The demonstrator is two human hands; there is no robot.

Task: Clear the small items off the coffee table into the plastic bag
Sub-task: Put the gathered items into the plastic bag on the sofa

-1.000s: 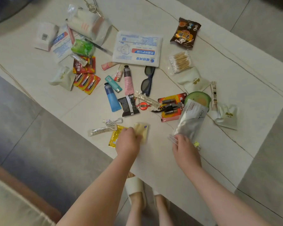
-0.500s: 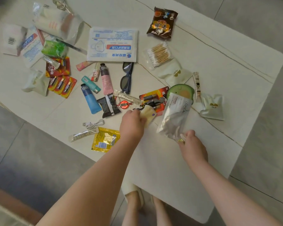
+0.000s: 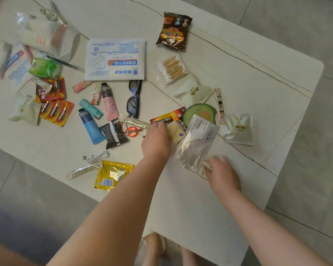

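Spreading across the pale coffee table [image 3: 238, 77] is still a pile of small stuff. Since half a second ago the left hand [image 3: 157, 140], fingers curled round a pale yellow packet [image 3: 176, 132], has pushed further up to the bag's mouth. The clear plastic bag [image 3: 197, 148] lies near the table's right side, silver sachet inside reading "L'OREAL REVITAL". The right hand [image 3: 222, 172] still pinches its lower corner.

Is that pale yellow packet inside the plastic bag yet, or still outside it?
Outside. The left hand holds the pale yellow packet beside the plastic bag.
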